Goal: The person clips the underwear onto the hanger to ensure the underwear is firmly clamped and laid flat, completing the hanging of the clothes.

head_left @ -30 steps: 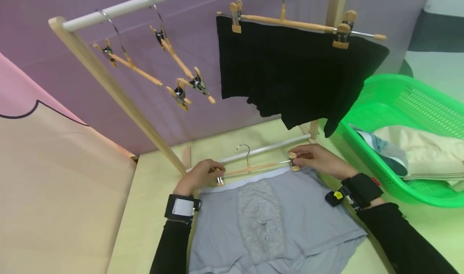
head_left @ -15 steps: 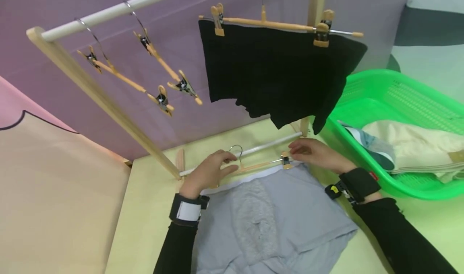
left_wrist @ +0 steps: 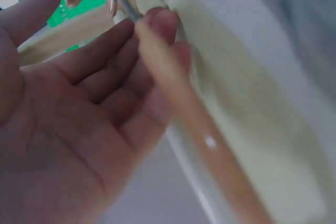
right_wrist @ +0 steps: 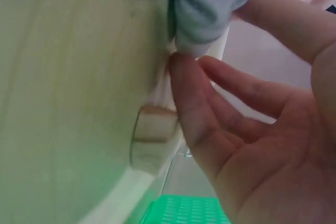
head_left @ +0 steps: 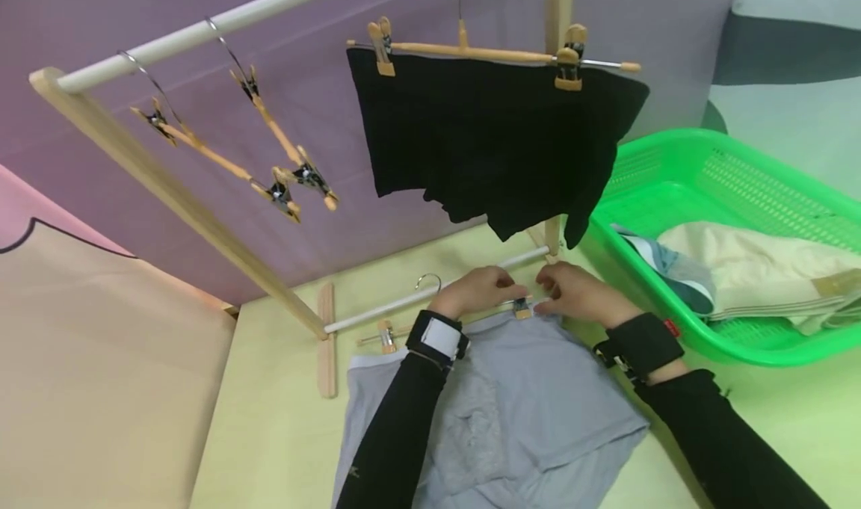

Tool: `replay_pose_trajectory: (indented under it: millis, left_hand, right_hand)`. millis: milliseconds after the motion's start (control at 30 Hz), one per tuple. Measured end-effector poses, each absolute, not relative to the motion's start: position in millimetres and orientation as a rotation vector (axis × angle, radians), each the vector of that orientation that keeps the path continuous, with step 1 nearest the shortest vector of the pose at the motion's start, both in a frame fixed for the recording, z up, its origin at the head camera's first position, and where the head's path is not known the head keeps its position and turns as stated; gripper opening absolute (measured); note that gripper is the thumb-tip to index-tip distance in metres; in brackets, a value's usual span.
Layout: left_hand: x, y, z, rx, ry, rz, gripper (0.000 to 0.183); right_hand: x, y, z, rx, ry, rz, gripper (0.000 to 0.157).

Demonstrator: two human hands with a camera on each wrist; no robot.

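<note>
Grey boxer briefs (head_left: 565, 397) lie flat on the table, waistband along a clip hanger (head_left: 363, 341). The hanger's left clip (head_left: 386, 337) sits at the waistband; its right clip (head_left: 522, 309) is between my hands. My left hand (head_left: 476, 292) has crossed over the garment to this right clip. In the left wrist view its fingers curl behind the hanger bar (left_wrist: 184, 98), thumb up by the clip. My right hand (head_left: 578, 296) pinches the waistband's right corner; the right wrist view shows the bunched cloth (right_wrist: 207, 11) between thumb and fingertips. The left forearm hides the hanger's middle.
A clothes rack with a white top rail (head_left: 222, 27) stands behind. Black shorts (head_left: 484, 135) hang from it, beside two bare clip hangers (head_left: 208, 154). To the right, a green basket (head_left: 673, 139) holds cream and blue-grey cloth (head_left: 747, 262).
My left hand has left the hanger's left clip and moved right to the other clip. My right hand has shifted from that clip to the waistband corner. The view has shifted slightly.
</note>
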State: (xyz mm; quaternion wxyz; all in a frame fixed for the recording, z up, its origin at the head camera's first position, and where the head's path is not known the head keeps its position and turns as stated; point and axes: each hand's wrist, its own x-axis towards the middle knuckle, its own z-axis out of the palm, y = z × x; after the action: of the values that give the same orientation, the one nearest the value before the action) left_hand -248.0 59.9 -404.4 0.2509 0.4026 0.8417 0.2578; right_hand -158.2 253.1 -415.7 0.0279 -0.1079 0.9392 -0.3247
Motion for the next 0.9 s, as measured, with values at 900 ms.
replay_pose_trajectory:
  millis: [900]
  left_hand:
    - [-232, 61, -437, 0.549, 2.068, 1.349, 0.035]
  right_hand:
    - [-143, 249, -429, -0.343, 2.774, -1.114, 0.012]
